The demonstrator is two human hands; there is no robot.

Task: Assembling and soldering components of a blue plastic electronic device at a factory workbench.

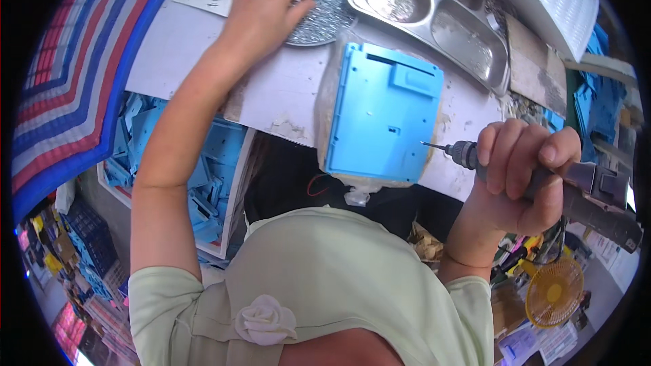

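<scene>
I have the most open room on the left side of the worktop, where a bare white patch sits beside the blue panel in the middle of the frame. On the panel's right there is only a thin bare strip. Past its top, the big metal tray is near the top right corner, and a round dish is near the top left one. The panel's bottom end lies by the front edge of the worktop, so I see little room there. The panel's long side runs up and down the frame, with the top leaning a bit to the right. It lies flat, bright blue and smooth, with a raised box at the top right, a dark slot along the top and some small holes. My right hand, at the right of the frame, is wrapped around a dark power screwdriver; its thin tip points left, over the panel's right side, and I can't tell if it touches. My left hand, at the top, bends over the dish of little silver bits; I can't tell if its fingers pinch any.
</scene>
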